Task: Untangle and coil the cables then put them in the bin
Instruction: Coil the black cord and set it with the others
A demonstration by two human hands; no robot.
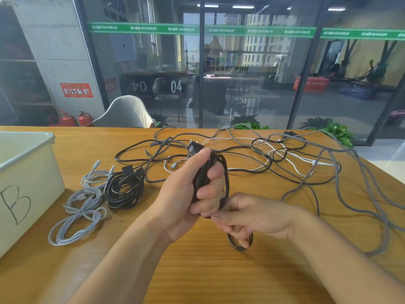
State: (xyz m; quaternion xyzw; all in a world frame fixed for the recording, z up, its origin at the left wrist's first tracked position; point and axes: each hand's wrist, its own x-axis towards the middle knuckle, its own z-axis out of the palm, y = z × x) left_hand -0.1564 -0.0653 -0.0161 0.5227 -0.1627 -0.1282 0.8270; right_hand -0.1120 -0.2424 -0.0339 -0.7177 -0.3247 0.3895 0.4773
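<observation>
the forearms come in from the bottom edge over the worktop [219, 277], a wide wooden top that fills the lower half of the view. on its left edge stands the bin [26, 172], pale plastic with a hand-drawn "b" on its near wall; its inside is out of sight from here. across the far right half of the worktop sprawls the tangle [285, 159], a loose mess of black, white and grey braided cables crossing one another, with one grey braided line running down toward the right edge. near the bin lie two finished bundles: the grey coil [81, 211], loose loops of light cable, and just beside it on the right the black coil [123, 189], tighter, its plugs on top. both lie on the wood outside the bin.

the left hand [186, 194] is raised above the middle of the worktop, its grip closed round the black cable [224, 170], fingers curled over the gathered loops and the thumb pressing near a plug that sticks up at the top. the right hand [252, 216] sits just below and touching the bundle's lower end, its fingers curled and pinching the same cable, a small loop of which hangs under the fingers.
</observation>
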